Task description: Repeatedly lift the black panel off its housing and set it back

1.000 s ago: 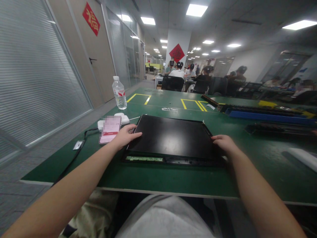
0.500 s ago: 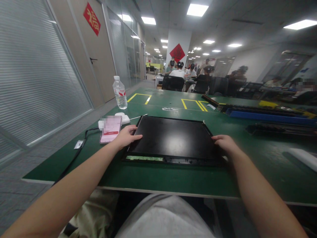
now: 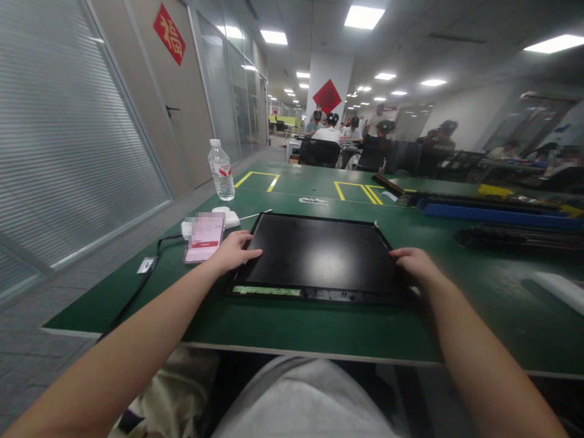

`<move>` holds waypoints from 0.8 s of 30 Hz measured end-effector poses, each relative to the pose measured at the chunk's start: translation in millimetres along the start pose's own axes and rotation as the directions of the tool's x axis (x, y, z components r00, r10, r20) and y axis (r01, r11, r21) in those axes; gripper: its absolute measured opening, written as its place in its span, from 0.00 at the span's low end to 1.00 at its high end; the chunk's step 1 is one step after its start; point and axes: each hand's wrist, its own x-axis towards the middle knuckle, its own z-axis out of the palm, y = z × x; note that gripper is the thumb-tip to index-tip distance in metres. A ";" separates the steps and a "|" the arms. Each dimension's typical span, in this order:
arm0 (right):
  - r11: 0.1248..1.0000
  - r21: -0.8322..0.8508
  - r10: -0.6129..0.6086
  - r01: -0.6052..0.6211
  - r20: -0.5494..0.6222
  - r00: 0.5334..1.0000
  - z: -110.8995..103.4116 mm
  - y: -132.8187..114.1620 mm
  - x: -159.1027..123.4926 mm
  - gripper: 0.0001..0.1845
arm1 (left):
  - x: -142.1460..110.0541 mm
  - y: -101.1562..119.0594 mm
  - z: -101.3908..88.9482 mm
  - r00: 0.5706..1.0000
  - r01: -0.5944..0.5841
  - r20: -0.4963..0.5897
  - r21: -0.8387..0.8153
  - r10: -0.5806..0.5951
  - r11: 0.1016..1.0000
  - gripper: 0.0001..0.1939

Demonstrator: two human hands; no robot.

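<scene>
A black flat display panel point(image 3: 314, 249) lies face up on the green table in front of me. Along its near edge, a green circuit strip point(image 3: 267, 291) shows on the left half. My left hand point(image 3: 234, 250) grips the panel's left edge, thumb on top of the screen and fingers at the frame. At the opposite edge, my right hand point(image 3: 414, 265) holds the side with thumb and fingers; part of these fingers is hidden behind the hand.
Left of the panel are a phone point(image 3: 204, 238), a white device point(image 3: 225, 215) and a water bottle point(image 3: 221, 170). Black strips and a blue tray point(image 3: 474, 212) lie at the right back. A white block point(image 3: 561, 292) rests far right. Several people sit at tables beyond.
</scene>
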 end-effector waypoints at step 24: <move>0.999 -0.042 0.020 -0.020 -0.005 1.000 -1.7 -9.5 -8.7 0.27 | -0.6 -4.2 -0.9 0.998 -0.006 0.066 0.139 -0.003 0.990 0.34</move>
